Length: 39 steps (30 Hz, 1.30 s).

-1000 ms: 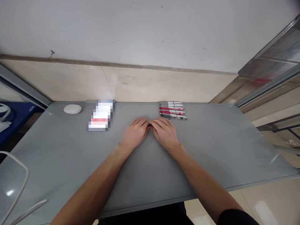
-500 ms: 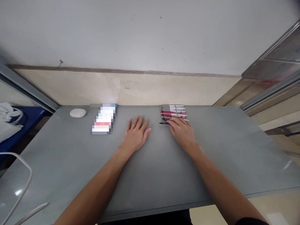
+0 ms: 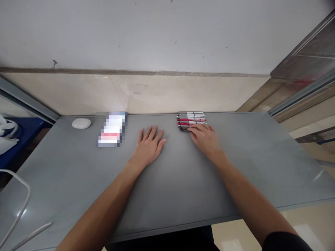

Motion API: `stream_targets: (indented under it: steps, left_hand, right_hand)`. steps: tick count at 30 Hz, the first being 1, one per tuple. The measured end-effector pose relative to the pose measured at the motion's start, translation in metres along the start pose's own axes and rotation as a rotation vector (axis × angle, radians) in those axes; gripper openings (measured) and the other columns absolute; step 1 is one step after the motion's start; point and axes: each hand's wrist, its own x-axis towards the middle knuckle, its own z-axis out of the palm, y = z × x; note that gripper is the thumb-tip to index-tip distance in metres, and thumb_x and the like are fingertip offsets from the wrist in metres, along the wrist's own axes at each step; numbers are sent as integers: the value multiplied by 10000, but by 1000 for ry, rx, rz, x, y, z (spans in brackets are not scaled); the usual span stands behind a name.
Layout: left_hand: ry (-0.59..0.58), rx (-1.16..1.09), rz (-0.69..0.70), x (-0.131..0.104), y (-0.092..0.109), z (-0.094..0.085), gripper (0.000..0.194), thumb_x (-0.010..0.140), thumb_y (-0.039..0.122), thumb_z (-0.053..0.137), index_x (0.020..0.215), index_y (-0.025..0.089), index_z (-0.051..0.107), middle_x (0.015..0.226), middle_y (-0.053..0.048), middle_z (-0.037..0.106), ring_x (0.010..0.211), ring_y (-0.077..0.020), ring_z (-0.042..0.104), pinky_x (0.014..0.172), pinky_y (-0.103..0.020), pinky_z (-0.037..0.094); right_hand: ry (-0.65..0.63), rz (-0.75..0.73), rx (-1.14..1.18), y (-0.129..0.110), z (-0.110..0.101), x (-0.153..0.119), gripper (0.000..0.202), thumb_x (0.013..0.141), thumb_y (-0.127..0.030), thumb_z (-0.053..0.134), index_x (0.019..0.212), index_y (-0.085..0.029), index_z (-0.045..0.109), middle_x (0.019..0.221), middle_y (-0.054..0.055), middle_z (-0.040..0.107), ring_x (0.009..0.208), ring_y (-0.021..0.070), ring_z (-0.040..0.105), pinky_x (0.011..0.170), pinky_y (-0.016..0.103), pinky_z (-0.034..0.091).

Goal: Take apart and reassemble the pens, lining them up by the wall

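Note:
Several pens (image 3: 192, 119) lie side by side in a row near the back edge of the grey table (image 3: 167, 184), white and grey at the back, red and white in the middle. At the row's near side, my right hand (image 3: 205, 138) has its fingers closed on a black pen (image 3: 184, 130); the tip pokes out to the left and the rest is hidden under the hand. My left hand (image 3: 149, 144) lies flat on the table, fingers spread, with nothing in it. It is left of the pens and apart from them.
A blurred-out phone-like object (image 3: 112, 129) lies left of my left hand. Farther left sits a white rounded object like a mouse (image 3: 81, 123). A white cable (image 3: 27, 190) curves over the table's left front. A tiled wall (image 3: 167, 94) stands directly behind the table.
My right hand has brought the black pen back toward the row, closing the gap to the other pens. My left hand stays flat. The whole view has shifted slightly.

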Motion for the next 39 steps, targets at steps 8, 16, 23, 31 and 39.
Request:
stream_targets:
  steps: [8, 16, 23, 31, 39]
  left_hand:
    - [7, -9, -3, 0, 0, 2, 503, 1015, 436, 274, 1406, 219, 504, 1519, -106, 418, 1417, -308, 353, 1166, -572, 229]
    - [8, -17, -3, -1, 0, -1, 498, 1015, 430, 274, 1390, 215, 521, 1510, -108, 432, 1409, -312, 365, 1159, -573, 243]
    - [26, -29, -47, 1, -1, -2, 511, 1027, 405, 216, 1362, 218, 552, 1464, -94, 495, 1382, -297, 408, 1151, -548, 272]
    - [-12, 28, -66, -11, -13, -19, 487, 1011, 431, 283, 1386, 240, 528, 1482, -87, 474, 1385, -305, 400, 1144, -561, 277]
    - [15, 53, -23, -27, -27, -10, 514, 956, 480, 419, 1411, 255, 505, 1511, -96, 433, 1398, -327, 381, 1156, -563, 249]
  right_hand:
    - [42, 8, 2, -5, 2, 1, 256, 903, -157, 505, 953, -248, 738, 1023, 43, 732, 928, 209, 617, 857, 353, 419]
    - [46, 20, 20, -11, -5, 2, 236, 910, -208, 511, 1037, -243, 707, 1075, 58, 708, 973, 220, 614, 872, 363, 428]
    - [24, 19, 122, -43, -14, 2, 246, 924, -214, 500, 1073, -251, 692, 1136, 38, 699, 1052, 211, 618, 902, 345, 462]
    - [-107, -24, 204, -90, -6, 1, 293, 952, -239, 444, 1149, -235, 661, 1248, 75, 656, 1125, 220, 605, 976, 371, 480]
    - [-162, -24, 233, -93, 6, -9, 441, 985, -388, 374, 1324, -193, 578, 1450, 84, 524, 1385, 262, 433, 1166, 445, 346]
